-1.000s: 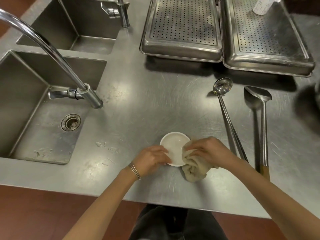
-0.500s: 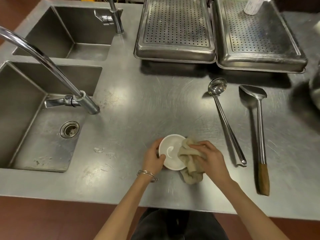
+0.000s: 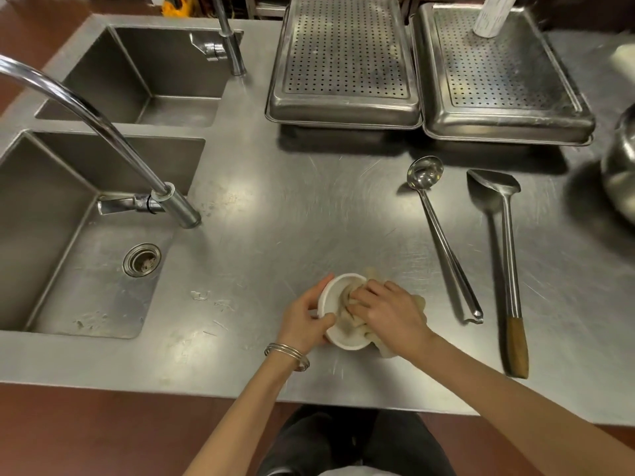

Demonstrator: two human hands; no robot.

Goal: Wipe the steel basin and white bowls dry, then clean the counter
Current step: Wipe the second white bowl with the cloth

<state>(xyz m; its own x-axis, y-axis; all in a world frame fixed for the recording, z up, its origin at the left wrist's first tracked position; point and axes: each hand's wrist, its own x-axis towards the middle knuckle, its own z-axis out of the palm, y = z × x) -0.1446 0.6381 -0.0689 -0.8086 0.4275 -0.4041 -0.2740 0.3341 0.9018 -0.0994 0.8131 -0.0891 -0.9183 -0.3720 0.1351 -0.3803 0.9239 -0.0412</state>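
White bowl (image 3: 334, 292), small, round and glossy, sits tipped at the front of the counter (image 3: 275, 218), between the two hands, its hollow turned toward the right hand (image 3: 388, 312). The left hand (image 3: 302, 321) is curled round its rim, with the thumb on the near edge and the fingers over the far edge. Thin silver bangles (image 3: 287, 353) ring that wrist. The right hand, knuckles up and fingers bent, grips a crumpled beige cloth (image 3: 347, 322) and presses it into the bowl; soft folds bulge out past the palm.

The counter is brushed steel, scuffed with swirling scratches. Right of the right hand lies a slim steel ladle (image 3: 443, 235), and further right a flat steel spatula (image 3: 508, 252) with a wooden grip, the two apart. Left of the left hand is a rectangular sink (image 3: 51, 235) under a curved chrome faucet (image 3: 103, 128).

Beyond the hands, two perforated steel trays (image 3: 343, 56) stand side by side. Far right, a rounded steel basin (image 3: 622, 166) shows blurred at the frame's edge.
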